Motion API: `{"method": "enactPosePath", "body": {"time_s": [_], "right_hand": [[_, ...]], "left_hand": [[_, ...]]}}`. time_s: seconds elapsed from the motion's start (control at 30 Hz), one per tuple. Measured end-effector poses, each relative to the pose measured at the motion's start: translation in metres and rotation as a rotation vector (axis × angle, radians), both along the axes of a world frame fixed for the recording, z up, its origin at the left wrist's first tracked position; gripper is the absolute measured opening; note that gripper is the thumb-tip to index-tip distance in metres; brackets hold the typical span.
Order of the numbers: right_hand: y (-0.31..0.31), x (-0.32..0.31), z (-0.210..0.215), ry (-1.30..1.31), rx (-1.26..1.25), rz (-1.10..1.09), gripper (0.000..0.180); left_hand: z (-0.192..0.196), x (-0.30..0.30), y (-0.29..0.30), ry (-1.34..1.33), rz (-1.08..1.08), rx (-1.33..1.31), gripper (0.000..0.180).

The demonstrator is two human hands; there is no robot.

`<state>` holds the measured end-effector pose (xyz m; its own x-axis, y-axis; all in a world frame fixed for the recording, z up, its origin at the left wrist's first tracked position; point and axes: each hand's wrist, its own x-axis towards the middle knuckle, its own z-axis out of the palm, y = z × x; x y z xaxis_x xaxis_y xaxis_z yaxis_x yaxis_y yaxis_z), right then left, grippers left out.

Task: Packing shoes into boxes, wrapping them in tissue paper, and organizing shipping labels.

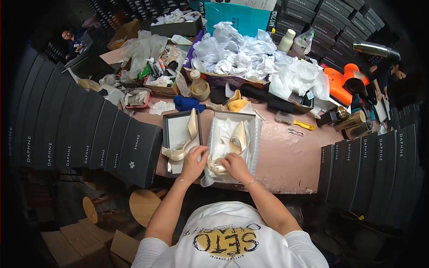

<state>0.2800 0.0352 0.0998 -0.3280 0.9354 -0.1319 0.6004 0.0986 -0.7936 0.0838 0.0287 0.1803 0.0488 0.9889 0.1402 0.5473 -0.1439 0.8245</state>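
Note:
Two cream high-heeled shoes lie in front of me. One shoe [180, 152] rests in a shallow dark box part [199, 117] with a white inside. The other shoe [239, 135] sits in the box beside it, on white tissue paper [223, 134] with clear bubble wrap [255, 147] along the side. My right hand [237, 167] is closed, its fingertips on the near end of the shoe in the right box. My left hand [195, 163] is curled closed over the gap between the two boxes; what its fingers pinch, if anything, is hidden.
Dark shoe boxes stand in rows left [139, 152] and right [366, 169]. Behind lie crumpled white paper [237, 49], a glue jar [199, 87], a blue cloth [187, 103], a yellow-handled brush [295, 120], small thread snips [296, 132] and an orange device [336, 85]. Two people are farther back.

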Motion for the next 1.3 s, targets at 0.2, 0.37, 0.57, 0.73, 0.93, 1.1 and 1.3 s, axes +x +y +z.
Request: {"method": "enactPosePath", "body": {"time_s": [0.2,0.37,0.57,0.73,0.93,1.1,1.3], "right_hand": [[0.010,0.004,-0.018,0.249,-0.182,-0.237,0.012],[-0.011,0.030,0.054,0.515,-0.142,-0.290,0.010],[-0.021,0.160,0.069,0.313,-0.246,-0.378,0.010],[-0.014,0.208,-0.001,0.120,-0.381,-0.288,0.011],[0.008,0.180,0.061,-0.030,0.018,-0.222,0.028],[0.022,0.107,0.078,0.656,-0.474,-0.293,0.044],[0.009,0.046,0.082,0.673,-0.271,-0.304,0.012]], "left_hand": [[-0.030,0.034,-0.012,-0.140,0.050,-0.271,0.019],[-0.026,0.028,-0.005,-0.116,0.159,-0.137,0.019],[-0.034,0.044,0.061,0.033,-0.084,-0.284,0.036],[-0.091,0.089,0.143,0.475,-0.063,-0.286,0.036],[-0.062,0.084,0.113,0.260,-0.090,-0.158,0.016],[0.021,0.097,0.026,0.163,-0.311,0.051,0.024],[0.037,0.071,-0.058,-0.073,-0.125,-0.093,0.039]]}}
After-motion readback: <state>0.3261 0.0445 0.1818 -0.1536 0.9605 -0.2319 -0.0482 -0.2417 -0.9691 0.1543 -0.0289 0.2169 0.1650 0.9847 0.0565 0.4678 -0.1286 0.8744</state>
